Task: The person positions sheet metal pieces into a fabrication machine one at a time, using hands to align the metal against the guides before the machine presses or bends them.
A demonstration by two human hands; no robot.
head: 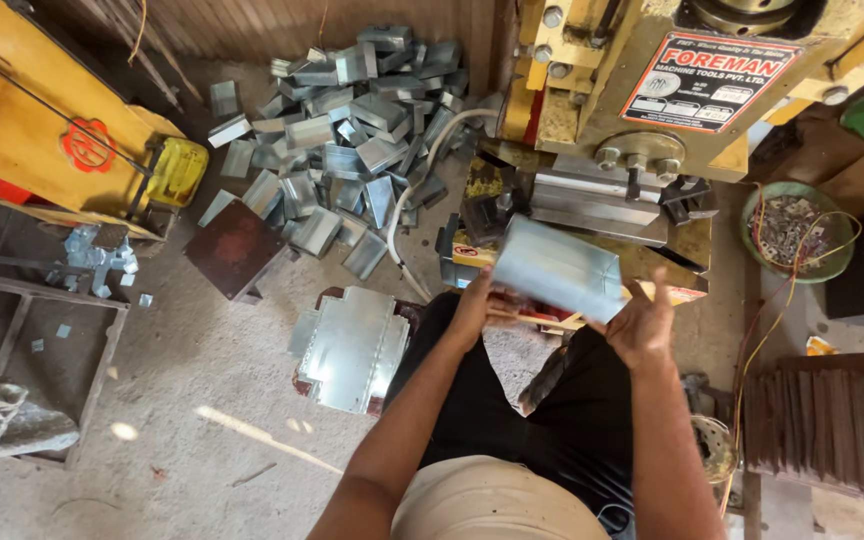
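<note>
I hold a flat galvanised sheet-metal blank [557, 268] in front of a yellow press machine [642, 90]. My left hand [474, 305] grips the blank's left lower edge. My right hand [642, 318] supports its right lower corner with fingers spread behind it. The blank is tilted, just below the machine's steel die block [592, 205]. A stack of similar flat notched blanks [350, 348] lies on a low stand to my left.
A heap of several folded metal boxes [352, 140] covers the floor at the back. A dark square plate [235, 248] lies beside it. A green bowl of small parts [797, 232] with loose wires sits at right. A metal frame table [52, 300] stands at left.
</note>
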